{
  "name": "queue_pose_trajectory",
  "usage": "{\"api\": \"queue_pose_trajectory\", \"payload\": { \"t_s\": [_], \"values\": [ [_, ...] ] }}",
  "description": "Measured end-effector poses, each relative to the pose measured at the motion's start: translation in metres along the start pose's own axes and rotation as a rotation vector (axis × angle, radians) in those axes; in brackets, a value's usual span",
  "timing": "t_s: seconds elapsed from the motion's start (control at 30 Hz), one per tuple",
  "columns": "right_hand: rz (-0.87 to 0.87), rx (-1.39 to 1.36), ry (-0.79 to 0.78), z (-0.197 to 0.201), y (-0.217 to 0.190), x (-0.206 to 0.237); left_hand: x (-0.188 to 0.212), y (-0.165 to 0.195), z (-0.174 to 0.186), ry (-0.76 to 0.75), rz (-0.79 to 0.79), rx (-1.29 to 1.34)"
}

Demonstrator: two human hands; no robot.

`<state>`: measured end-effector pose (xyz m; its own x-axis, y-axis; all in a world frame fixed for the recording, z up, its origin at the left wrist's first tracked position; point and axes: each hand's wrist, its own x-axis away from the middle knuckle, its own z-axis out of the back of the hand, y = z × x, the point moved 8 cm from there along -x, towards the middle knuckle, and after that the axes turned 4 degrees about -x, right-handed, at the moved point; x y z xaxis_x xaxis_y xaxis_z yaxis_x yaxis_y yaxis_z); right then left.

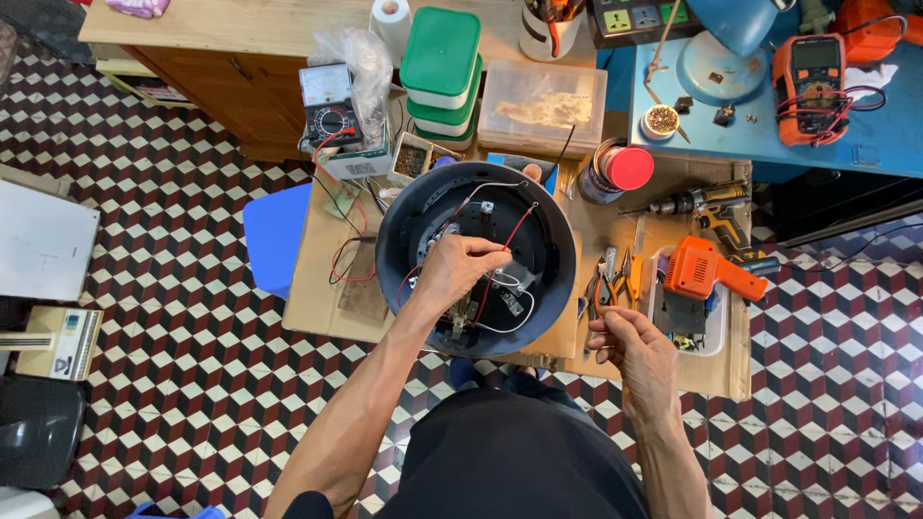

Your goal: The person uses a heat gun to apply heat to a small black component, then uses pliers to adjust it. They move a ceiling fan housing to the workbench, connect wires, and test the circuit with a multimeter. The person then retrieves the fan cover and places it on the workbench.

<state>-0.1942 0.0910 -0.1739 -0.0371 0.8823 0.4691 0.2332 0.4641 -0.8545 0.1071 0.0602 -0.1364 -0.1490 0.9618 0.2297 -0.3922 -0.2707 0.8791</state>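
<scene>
The fingers (pixel 488 256) of the left hand (pixel 454 272) are pinched together on a red wire (pixel 504 252) inside the upturned round dark appliance base (pixel 404 226), which sits at the middle of the low cardboard-topped bench (pixel 322 288). The right hand (pixel 630 348) hovers off the base's right edge, its fingers curled loosely together (whether they hold anything cannot be determined). White wires (pixel 510 329) and small fittings lie in the base's open underside. Just right of the base lie pliers (pixel 606 284), then an orange power tool (pixel 707 271) in a tray and a cordless drill (pixel 697 199). A red-lidded can (pixel 620 170) stands behind, and an analogue meter (pixel 327 106) stands at the rear left.
</scene>
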Motion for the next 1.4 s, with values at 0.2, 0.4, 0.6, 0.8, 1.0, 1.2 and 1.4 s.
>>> {"api": "queue_pose_trajectory", "payload": {
  "t_s": [0.2,0.4,0.6,0.8,1.0,1.2,1.4],
  "values": [
    [0.012,-0.009,-0.012,-0.009,0.005,0.019,0.010,0.004,0.007,0.013,-0.076,-0.014],
    [0.001,0.049,-0.028,-0.055,-0.003,0.029,0.050,0.048,0.006,0.090,-0.284,-0.175],
    [0.073,-0.170,-0.140,-0.097,0.005,0.019,0.077,0.077,-0.009,-0.038,-0.575,-0.286],
    [0.058,-0.250,-0.027,-0.064,0.031,0.019,0.008,0.057,0.083,0.359,-0.479,-0.084],
    [0.017,-0.290,-0.001,-0.060,0.048,0.023,-0.059,0.058,0.066,0.047,-0.415,-0.373],
    [0.018,-0.233,0.000,-0.066,0.038,0.028,-0.052,0.065,0.045,0.070,-0.508,-0.398],
    [0.070,-0.149,-0.095,-0.086,0.016,0.028,-0.041,0.070,0.035,0.051,-0.535,-0.359]
  ]
}}
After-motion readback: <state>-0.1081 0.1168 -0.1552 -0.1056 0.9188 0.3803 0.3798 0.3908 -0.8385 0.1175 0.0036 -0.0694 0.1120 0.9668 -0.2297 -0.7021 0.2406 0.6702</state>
